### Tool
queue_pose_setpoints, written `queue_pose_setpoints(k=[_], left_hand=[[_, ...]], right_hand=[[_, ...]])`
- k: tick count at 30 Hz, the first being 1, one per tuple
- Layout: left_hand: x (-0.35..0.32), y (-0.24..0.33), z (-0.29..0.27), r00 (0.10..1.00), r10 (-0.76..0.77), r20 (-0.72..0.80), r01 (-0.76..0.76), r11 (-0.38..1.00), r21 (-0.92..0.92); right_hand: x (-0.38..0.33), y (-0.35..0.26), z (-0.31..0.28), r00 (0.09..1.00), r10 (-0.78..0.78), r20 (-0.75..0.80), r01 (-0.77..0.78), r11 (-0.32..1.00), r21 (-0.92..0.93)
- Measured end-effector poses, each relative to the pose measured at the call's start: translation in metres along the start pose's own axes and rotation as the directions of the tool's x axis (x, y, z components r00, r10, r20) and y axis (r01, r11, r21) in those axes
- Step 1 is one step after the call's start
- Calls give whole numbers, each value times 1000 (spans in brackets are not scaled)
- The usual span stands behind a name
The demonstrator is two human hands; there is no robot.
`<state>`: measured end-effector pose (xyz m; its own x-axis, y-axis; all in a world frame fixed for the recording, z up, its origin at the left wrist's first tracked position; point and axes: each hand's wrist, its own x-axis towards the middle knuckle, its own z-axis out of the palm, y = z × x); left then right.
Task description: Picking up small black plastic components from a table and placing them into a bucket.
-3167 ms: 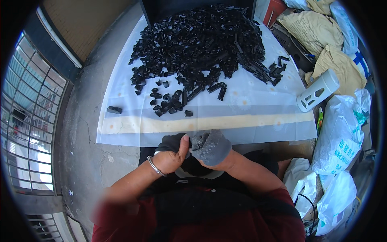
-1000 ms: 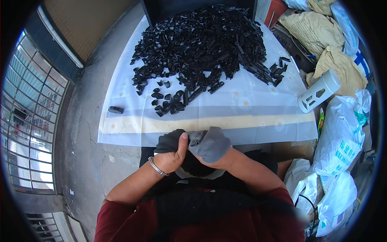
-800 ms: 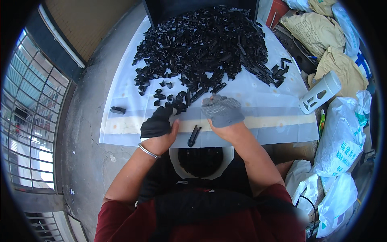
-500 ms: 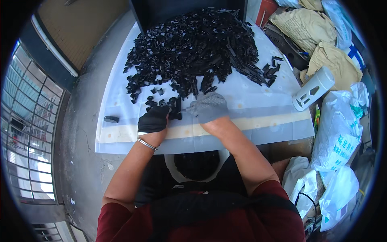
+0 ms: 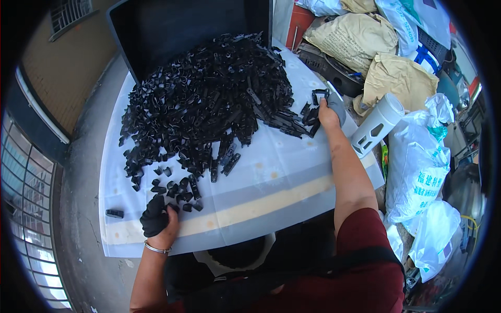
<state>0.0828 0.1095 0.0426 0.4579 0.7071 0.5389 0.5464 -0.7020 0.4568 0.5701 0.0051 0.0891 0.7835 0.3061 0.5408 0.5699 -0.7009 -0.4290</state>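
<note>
My left hand (image 5: 159, 218), in a black fingerless glove, is closed at the near left of the table. Whatever its fingers pinch is mostly hidden. Small black plastic pieces (image 5: 180, 192) lie just beyond it. Far to the right, my right hand (image 5: 332, 112) in a grey glove reaches to the table's edge. Between its thumb and fingers is a black plastic part (image 5: 320, 95), above a small group of long black parts (image 5: 309, 116). A large heap of black plastic parts (image 5: 209, 99) covers the middle of the table.
Behind the heap a black bin (image 5: 193, 26) lies on its side. One black piece (image 5: 114, 213) sits alone at the left edge. A pale grey cup-like holder (image 5: 378, 125) stands at the right edge, beside stuffed white sacks (image 5: 417, 167) and tan sacks (image 5: 399, 83).
My right hand has left the spot beside the left hand and swung far right to the small group of parts. The left hand stays near the small pieces. The view has shifted rightward.
</note>
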Motion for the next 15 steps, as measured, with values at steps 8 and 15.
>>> queue_pose_setpoints(k=[8, 15], left_hand=[[-2, 12, -8, 999, 34, -25, -34, 999, 10], [0, 5, -2, 990, -10, -140, 11, 1000, 6]], right_hand=[[31, -43, 50, 899, -321, 300, 302, 947, 108], [-42, -109, 68, 923, -307, 231, 229, 923, 309]])
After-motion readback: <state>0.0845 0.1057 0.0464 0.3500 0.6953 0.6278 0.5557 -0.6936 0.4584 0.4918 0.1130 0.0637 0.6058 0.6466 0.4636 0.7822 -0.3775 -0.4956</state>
